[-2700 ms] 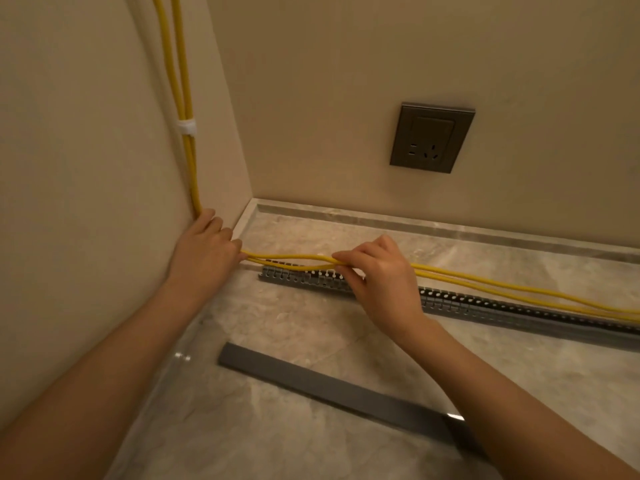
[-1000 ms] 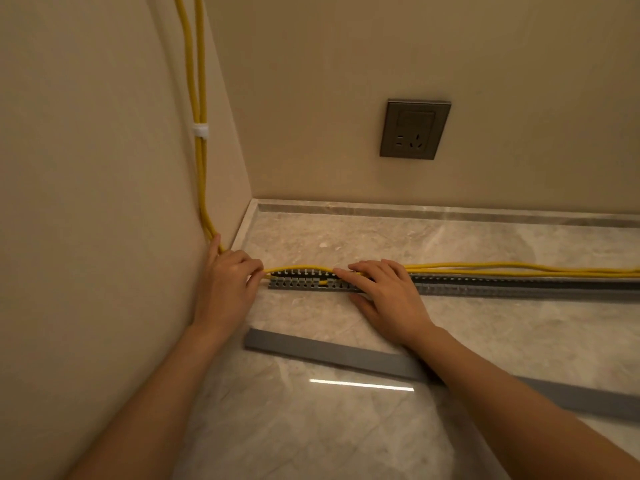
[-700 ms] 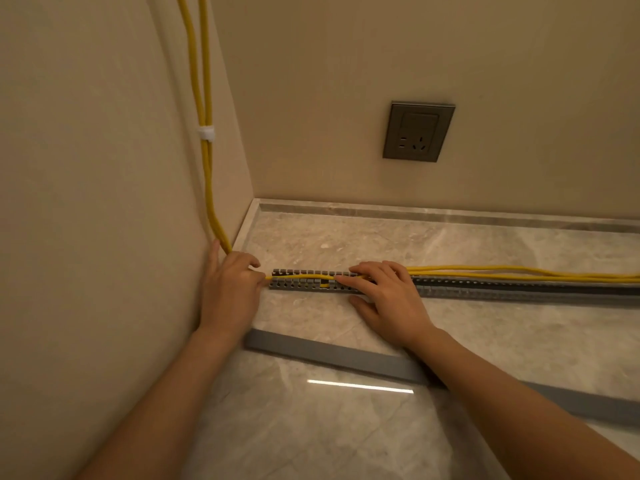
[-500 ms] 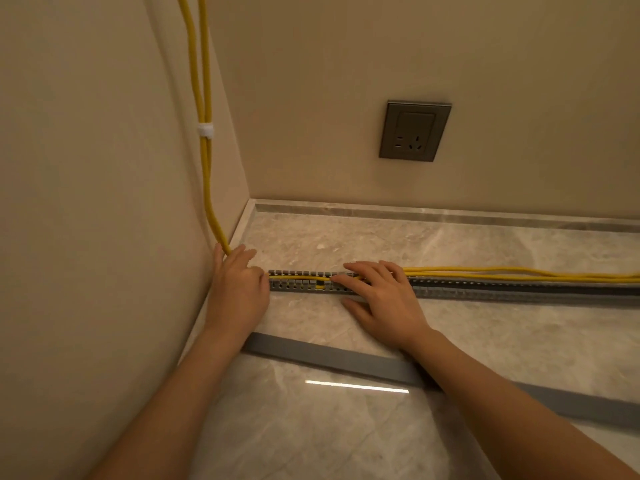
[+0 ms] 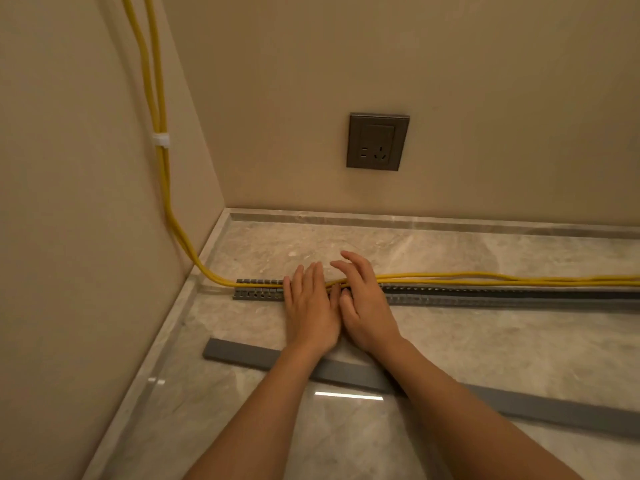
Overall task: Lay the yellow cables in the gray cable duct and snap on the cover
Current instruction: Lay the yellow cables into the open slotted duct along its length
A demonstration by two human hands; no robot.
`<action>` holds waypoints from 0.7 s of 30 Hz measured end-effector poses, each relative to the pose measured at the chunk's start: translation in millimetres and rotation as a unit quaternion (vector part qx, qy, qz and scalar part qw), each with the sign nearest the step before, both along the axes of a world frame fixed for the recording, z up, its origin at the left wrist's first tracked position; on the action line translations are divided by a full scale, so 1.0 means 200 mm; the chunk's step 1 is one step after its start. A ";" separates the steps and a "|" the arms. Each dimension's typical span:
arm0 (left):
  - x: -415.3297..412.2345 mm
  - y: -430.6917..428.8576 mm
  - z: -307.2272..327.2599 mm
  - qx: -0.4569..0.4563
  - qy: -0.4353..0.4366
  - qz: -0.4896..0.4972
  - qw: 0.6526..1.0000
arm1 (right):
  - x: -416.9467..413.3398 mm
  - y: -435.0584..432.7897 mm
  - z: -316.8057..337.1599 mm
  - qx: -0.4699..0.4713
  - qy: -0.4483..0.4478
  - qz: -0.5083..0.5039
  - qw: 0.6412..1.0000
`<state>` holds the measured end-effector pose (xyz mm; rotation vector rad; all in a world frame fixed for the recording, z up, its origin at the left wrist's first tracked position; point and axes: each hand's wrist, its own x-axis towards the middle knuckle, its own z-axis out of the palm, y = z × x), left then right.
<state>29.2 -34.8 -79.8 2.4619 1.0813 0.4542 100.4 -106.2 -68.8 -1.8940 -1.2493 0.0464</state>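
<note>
The yellow cables (image 5: pixel 485 279) come down the left wall, bend at the floor corner and run right along the gray slotted cable duct (image 5: pixel 485 296). At the duct's left end they lie inside it; right of my hands they ride on its far edge. My left hand (image 5: pixel 310 306) lies flat, palm down, on the duct with fingers together. Touching it on the right, my right hand (image 5: pixel 363 303) rests on the duct and cables, fingers spread and slightly raised. The flat gray cover (image 5: pixel 540 408) lies loose on the floor, under my forearms.
The floor is polished marble tile with a stone skirting (image 5: pixel 415 220) along both beige walls. A dark wall socket (image 5: pixel 377 142) sits on the far wall. A white clip (image 5: pixel 161 139) ties the cables to the left wall.
My left hand has slid right from the duct's left end to sit against my right hand. The cables at the left end now lie down in the duct.
</note>
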 end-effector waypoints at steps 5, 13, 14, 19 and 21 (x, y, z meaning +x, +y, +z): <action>0.02 0.00 -0.05 0.072 0.070 -0.005 0.995 | 0.05 -0.07 -0.01 -0.031 -0.139 -0.007 0.990; 0.03 0.01 -0.04 0.076 0.068 -0.003 0.995 | 0.41 -0.43 0.01 -0.208 -0.257 -0.083 0.940; 0.02 0.01 -0.04 0.074 0.071 -0.004 0.995 | 0.45 -0.46 0.01 -0.224 -0.260 -0.091 0.935; 0.03 0.01 -0.05 0.081 0.074 0.000 0.994 | 0.54 -0.45 -0.01 -0.235 -0.266 -0.121 0.927; 0.03 0.02 -0.06 0.086 0.076 0.002 0.993 | 0.54 -0.44 -0.03 -0.219 -0.270 -0.124 0.929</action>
